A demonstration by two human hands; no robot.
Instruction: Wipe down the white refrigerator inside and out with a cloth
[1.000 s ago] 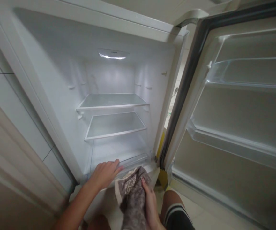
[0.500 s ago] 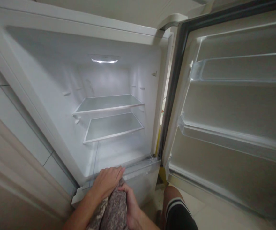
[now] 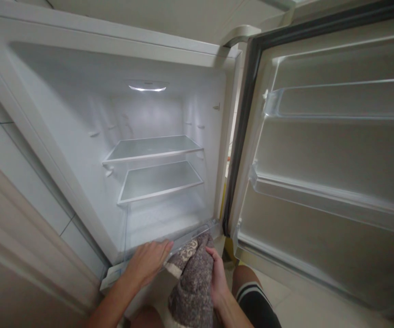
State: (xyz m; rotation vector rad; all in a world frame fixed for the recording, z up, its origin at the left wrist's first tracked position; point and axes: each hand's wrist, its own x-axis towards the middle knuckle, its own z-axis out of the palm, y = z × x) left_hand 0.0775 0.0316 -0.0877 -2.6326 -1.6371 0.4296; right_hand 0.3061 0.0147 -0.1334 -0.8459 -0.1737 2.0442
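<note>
My right hand (image 3: 218,275) is closed around a bunched grey-brown cloth (image 3: 195,282) with a cream pattern on one fold. The cloth's upper end lies against the front rim of a clear drawer (image 3: 185,239) at the bottom of the fridge. On the left part of that rim rests my left hand (image 3: 149,262), its fingers bent over the edge and their tips partly hidden. A gap separates my left hand from most of the cloth.
The fridge door (image 3: 319,150) stands wide open on the right, with see-through door bins (image 3: 333,104). Inside are two glass shelves (image 3: 161,181) below a lit lamp (image 3: 148,86). A tiled wall (image 3: 29,173) runs along the left, and my knee (image 3: 244,280) is near the door.
My right hand has carried the cloth to the right along the drawer rim, away from my left hand. My left hand has shifted slightly left and stays on the rim.
</note>
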